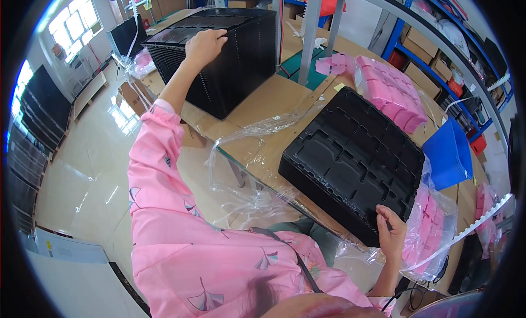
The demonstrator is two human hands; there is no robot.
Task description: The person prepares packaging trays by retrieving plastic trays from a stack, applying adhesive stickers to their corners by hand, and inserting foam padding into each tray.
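Observation:
A tall stack of black plastic trays (241, 60) stands at the back left of the table. My left hand (206, 46) lies over its top edge, fingers bent together at the rim of the uppermost tray. Closer to me is a lower stack of black molded trays (356, 159), with shaped recesses on top. My right hand (390, 231) grips the near right corner of this stack, thumb up by the edge. Part of its fingers is hidden behind the side. Clear plastic film (252, 134) lies between the stacks and hangs over the table edge.
Pink trays in clear wrap (389, 88) lie behind the low stack, and more wrapped pink trays (424, 225) lie to its right. A blue bin (449, 153) stands beside them. A grey metal frame post (310, 38) rises from the cardboard-covered table (274, 101).

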